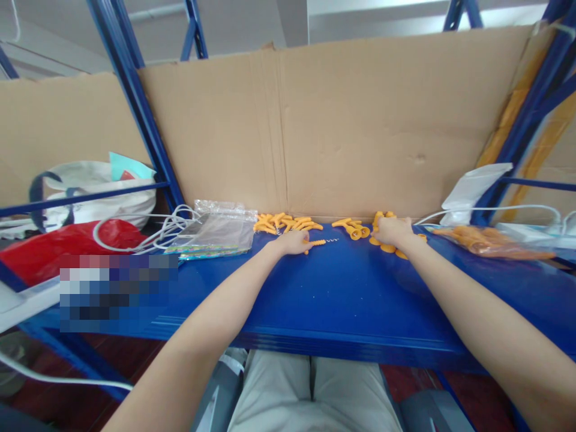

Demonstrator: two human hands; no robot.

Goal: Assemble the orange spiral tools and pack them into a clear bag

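Observation:
My left hand (pixel 294 242) is closed around a yellow-handled corkscrew (pixel 318 242), its metal spiral pointing right. Behind that hand lies a pile of similar yellow handles (pixel 281 222), some with spirals showing. My right hand (pixel 394 231) reaches down into a group of yellow plastic pieces (pixel 387 247) with round, flat ends. Its fingers are curled among them, and what they hold, if anything, is hidden. Between my hands, a few yellow pieces with hollow round ends (pixel 355 231) lie near the cardboard.
A blue shelf top (pixel 324 294) is the work surface, with a cardboard wall (pixel 351 132) behind. Clear plastic bags (pixel 225 231) and white cables (pixel 173 228) lie left, beside a red bag (pixel 76 243). At right rests a bag of orange-yellow pieces (pixel 490 240).

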